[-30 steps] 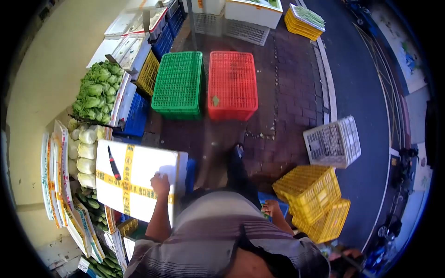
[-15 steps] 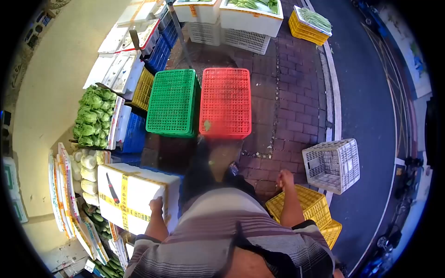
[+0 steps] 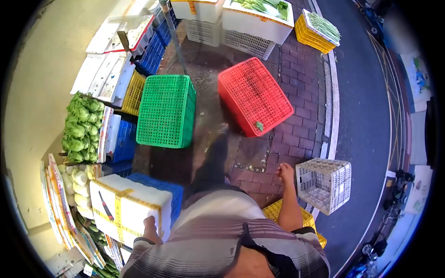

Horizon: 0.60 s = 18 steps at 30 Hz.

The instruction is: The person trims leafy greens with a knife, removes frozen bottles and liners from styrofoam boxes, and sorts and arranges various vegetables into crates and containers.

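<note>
My left hand (image 3: 150, 229) hangs beside a white foam box (image 3: 134, 199) with yellow tape. Its fingers are mostly hidden, and I cannot tell whether it touches the box. A knife (image 3: 105, 206) with a red-and-black handle lies on the box. My right hand (image 3: 285, 173) is loosely curled, with nothing visible in it, near a white crate (image 3: 323, 185) lying on its side. Ahead, a green crate (image 3: 164, 111) and a tilted red crate (image 3: 255, 95) stand bottom up on the pavement. My blurred leg (image 3: 213, 155) stretches forward between them.
Lettuce (image 3: 83, 127) and white-green cabbages (image 3: 82, 190) line the left stall. Foam boxes of greens (image 3: 259, 18) stand on crates ahead. A yellow crate (image 3: 303, 34) holds long beans. Another yellow crate (image 3: 278, 211) sits under my right arm. The road (image 3: 359, 116) runs along the right.
The red crate has turned and shifted right, away from the green crate. My leg has come forward between them. My hands stay low at my sides.
</note>
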Motion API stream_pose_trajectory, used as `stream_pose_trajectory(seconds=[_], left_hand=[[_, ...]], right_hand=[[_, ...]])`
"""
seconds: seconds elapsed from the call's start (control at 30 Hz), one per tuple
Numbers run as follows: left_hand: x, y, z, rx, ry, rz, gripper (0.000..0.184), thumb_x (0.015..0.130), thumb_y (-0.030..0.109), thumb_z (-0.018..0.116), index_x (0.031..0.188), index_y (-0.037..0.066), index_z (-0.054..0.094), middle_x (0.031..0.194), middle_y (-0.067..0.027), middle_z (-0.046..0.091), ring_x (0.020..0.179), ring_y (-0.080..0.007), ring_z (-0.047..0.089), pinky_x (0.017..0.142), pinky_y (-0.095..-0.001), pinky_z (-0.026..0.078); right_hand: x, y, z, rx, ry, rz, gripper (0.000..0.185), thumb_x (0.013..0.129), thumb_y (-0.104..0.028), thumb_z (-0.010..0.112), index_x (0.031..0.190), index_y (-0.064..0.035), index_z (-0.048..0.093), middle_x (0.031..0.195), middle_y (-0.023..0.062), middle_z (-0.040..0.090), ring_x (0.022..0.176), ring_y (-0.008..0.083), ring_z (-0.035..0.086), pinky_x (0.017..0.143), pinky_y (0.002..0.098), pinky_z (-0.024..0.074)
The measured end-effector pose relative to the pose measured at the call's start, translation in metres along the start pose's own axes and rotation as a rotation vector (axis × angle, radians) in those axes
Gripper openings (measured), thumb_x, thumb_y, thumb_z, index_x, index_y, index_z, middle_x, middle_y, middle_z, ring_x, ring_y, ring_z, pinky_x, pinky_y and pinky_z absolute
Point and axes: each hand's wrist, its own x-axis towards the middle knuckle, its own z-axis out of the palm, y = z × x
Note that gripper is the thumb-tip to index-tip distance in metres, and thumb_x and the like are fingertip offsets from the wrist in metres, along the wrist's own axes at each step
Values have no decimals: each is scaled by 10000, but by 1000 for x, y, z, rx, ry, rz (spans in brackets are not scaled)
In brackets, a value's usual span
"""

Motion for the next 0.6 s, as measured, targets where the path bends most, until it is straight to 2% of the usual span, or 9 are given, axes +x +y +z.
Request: stream_pose_trajectory(seconds=[0.03, 0.07, 0.13, 0.27, 0.37, 0.4, 0.47, 0.53, 0.6], left_hand=[[6, 4, -22, 93, -88, 24, 352, 846, 244, 675, 1162, 90, 651, 1059, -126, 726, 1043, -300, 689, 829, -371, 549], [15, 16, -43, 50, -161, -128, 443, 852, 271, 642, 1251, 85, 599, 1110, -138, 710, 1081, -321, 672, 901, -414, 533], [-16, 79, -178, -1067, 212, -1075, 468, 854, 288, 616, 1270, 77, 596, 1203, -176, 676, 1125, -346, 647, 963, -466, 500], [48, 126, -289, -1154, 386, -943, 493, 839, 241, 581, 1289, 43, 591, 1200, -194, 670, 1114, -378, 638, 953, -509, 483], [121, 137, -347, -1260, 420, -408, 422, 832, 268, 627, 1152, -4, 672, 1096, -199, 695, 1005, -342, 655, 869, -442, 496], [138, 140, -378, -1334, 385, -207, 404, 840, 287, 646, 1096, -22, 694, 1050, -189, 706, 958, -311, 658, 835, -417, 495], [162, 161, -432, -1702, 331, -130, 404, 865, 310, 666, 1077, -33, 700, 956, -116, 699, 859, -218, 620, 771, -368, 479], [157, 180, -508, -1692, 414, -66, 361, 894, 296, 663, 1054, -25, 702, 855, -46, 655, 769, -158, 578, 695, -339, 457], [180, 187, -539, -1760, 342, 42, 349, 908, 289, 659, 1072, -17, 689, 880, -52, 655, 784, -151, 578, 722, -316, 460]], right_hand=[[9, -25, 8, 60, 21, -19, 229, 968, -234, 571, 1101, -51, 609, 727, 40, 610, 502, 151, 589, 379, 269, 381], [22, -52, 20, 119, 38, -42, 230, 974, -226, 566, 1116, -51, 608, 738, 39, 614, 520, 146, 596, 391, 265, 390], [39, -64, 23, 42, -17, -54, 166, 971, -221, 572, 1047, -82, 623, 763, 39, 623, 546, 142, 600, 412, 256, 400], [55, -79, 30, -221, -33, 242, 126, 960, -238, 581, 951, -112, 593, 699, 35, 583, 490, 159, 573, 376, 279, 367], [85, -104, 45, -357, -143, 354, 163, 952, -253, 586, 884, -107, 568, 654, 36, 554, 459, 174, 568, 352, 297, 340], [98, -119, 54, -360, -153, 345, 179, 950, -259, 588, 861, -105, 560, 639, 36, 544, 449, 180, 566, 344, 303, 331], [115, -172, 84, -223, -66, 307, 179, 955, -248, 586, 871, -91, 581, 650, 52, 555, 454, 175, 568, 344, 304, 341], [143, -227, 110, -224, -104, 227, 185, 959, -245, 585, 882, -78, 599, 666, 57, 568, 468, 171, 576, 351, 301, 352], [182, -261, 133, -189, -123, 137, 193, 959, -239, 589, 905, -57, 617, 690, 61, 585, 482, 166, 578, 369, 294, 371]])
